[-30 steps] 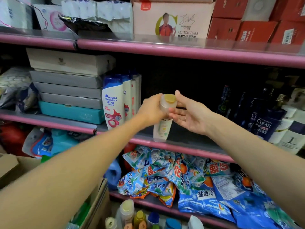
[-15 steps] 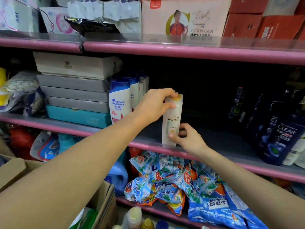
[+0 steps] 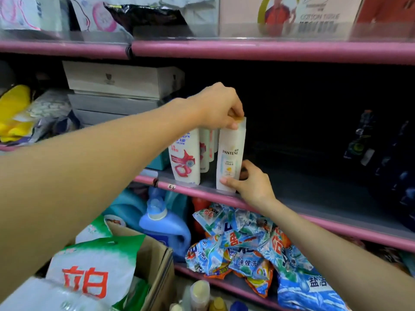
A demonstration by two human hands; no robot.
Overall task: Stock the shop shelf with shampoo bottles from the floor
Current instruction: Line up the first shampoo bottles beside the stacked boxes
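White plastic Pantene shampoo bottle (image 3: 230, 158) upright at pink shelf edge (image 3: 292, 206), long axis vertical, between 2 hands: left hand (image 3: 216, 107) pinching cap, right hand (image 3: 251, 181) gripping base.

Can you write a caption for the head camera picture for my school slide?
Two hands stand a Pantene bottle on the pink shelf: left hand grips its cap, right hand steadies its base.

Pink-edged shop shelves (image 3: 269, 51) run across in front of me, their back deep in shadow. Flat boxes (image 3: 116, 81) are stacked at left; detergent packets (image 3: 242, 250) fill the shelf below.
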